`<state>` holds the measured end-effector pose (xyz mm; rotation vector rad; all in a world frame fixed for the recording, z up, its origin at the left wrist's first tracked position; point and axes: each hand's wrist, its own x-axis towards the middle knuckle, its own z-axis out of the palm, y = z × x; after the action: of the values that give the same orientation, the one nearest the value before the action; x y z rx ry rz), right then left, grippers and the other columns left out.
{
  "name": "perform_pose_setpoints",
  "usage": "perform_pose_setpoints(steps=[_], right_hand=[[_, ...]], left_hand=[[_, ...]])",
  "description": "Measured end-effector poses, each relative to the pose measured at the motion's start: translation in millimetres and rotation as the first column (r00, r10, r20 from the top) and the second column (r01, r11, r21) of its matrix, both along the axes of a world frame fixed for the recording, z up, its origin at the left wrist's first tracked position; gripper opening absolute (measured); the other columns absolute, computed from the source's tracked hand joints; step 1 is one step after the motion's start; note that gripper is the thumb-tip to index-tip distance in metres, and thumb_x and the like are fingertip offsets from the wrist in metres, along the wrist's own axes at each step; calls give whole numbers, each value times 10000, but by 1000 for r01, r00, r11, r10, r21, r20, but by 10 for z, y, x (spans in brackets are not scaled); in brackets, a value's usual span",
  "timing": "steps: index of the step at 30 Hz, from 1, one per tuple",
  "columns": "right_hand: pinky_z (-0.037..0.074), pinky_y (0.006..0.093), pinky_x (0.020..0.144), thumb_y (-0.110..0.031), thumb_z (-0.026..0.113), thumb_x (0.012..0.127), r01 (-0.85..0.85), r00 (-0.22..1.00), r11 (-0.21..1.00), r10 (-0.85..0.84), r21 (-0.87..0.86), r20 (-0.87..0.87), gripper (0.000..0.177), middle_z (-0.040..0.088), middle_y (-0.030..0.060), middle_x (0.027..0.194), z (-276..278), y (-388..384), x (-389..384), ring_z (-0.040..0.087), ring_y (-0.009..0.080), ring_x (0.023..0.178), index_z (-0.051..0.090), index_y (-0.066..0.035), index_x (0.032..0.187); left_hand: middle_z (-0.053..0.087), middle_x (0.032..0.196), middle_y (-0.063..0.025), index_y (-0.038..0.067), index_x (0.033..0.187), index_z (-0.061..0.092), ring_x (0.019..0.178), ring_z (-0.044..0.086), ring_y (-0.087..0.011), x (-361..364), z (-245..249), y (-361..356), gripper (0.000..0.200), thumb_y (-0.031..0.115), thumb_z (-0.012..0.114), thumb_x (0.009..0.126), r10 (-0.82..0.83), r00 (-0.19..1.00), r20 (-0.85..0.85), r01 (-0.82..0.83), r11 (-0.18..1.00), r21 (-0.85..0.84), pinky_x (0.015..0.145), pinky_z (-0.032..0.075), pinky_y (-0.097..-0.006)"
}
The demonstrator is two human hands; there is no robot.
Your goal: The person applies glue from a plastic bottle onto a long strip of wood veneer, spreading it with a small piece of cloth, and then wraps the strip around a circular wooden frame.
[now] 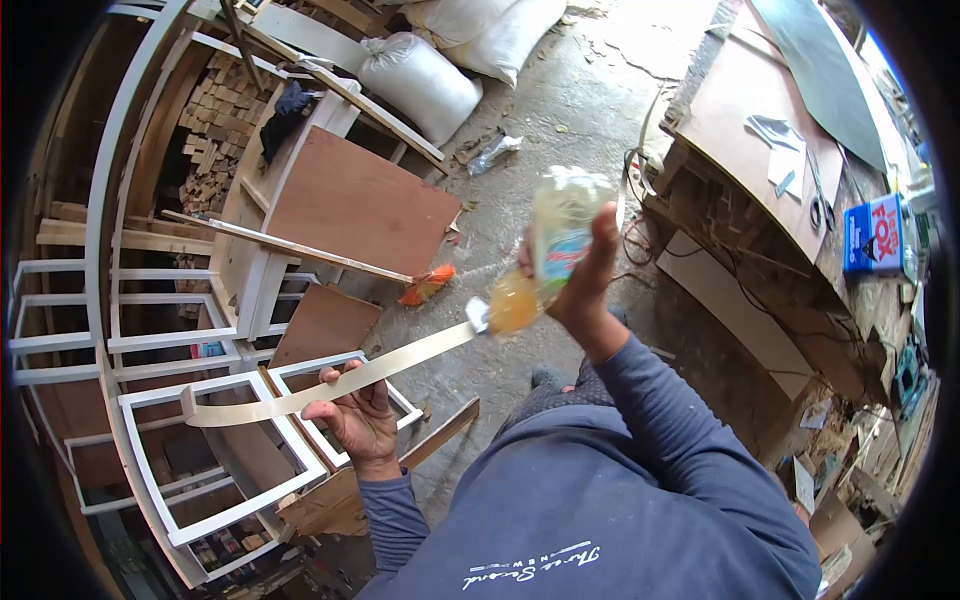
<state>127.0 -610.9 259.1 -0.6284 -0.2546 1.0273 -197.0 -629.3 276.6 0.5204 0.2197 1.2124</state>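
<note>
A long, thin, pale strip (425,352) runs from lower left up toward the middle, its far left end bent upward. My left hand (364,428) has hold of it from below, the thumb on the near side and the fingers curled behind. In my right hand (588,305) is a clear plastic bottle (562,215) with a coloured label, tipped with its neck down to the left. Yellowish liquid fills the neck end. A small white piece (478,314) sits at the mouth, where the strip's right end meets it; motion blur hides the exact contact.
White frames (222,385) stand at the left beside a brown panel (360,195) and stacked wood blocks (215,125). White sacks (420,85) lie at the back. On the right, a workbench (735,110) bears scissors (821,205) and a blue can (873,238). Cables hang near its edge.
</note>
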Motion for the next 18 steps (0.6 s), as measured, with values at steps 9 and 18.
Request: perform_pose_setpoints(steps=[9,18], right_hand=[[579,426,710,-805,482,855,-136,980,971,103,194,170,967,630,185,1062,615,113,23,675,294,826,405,4,1378],[585,381,712,-834,503,823,-161,986,971,152,176,60,956,650,157,933,318,380,610,680,257,776,508,33,1226]], left_hand=[[509,1401,-232,44,1264,478,1373,459,-357,552,174,189,544,452,616,933,50,998,-34,-50,999,21,1079,485,-557],[551,1325,-214,50,1244,464,1310,532,-332,1001,299,290,532,432,643,919,49,985,-168,-36,996,80,1067,496,-561]])
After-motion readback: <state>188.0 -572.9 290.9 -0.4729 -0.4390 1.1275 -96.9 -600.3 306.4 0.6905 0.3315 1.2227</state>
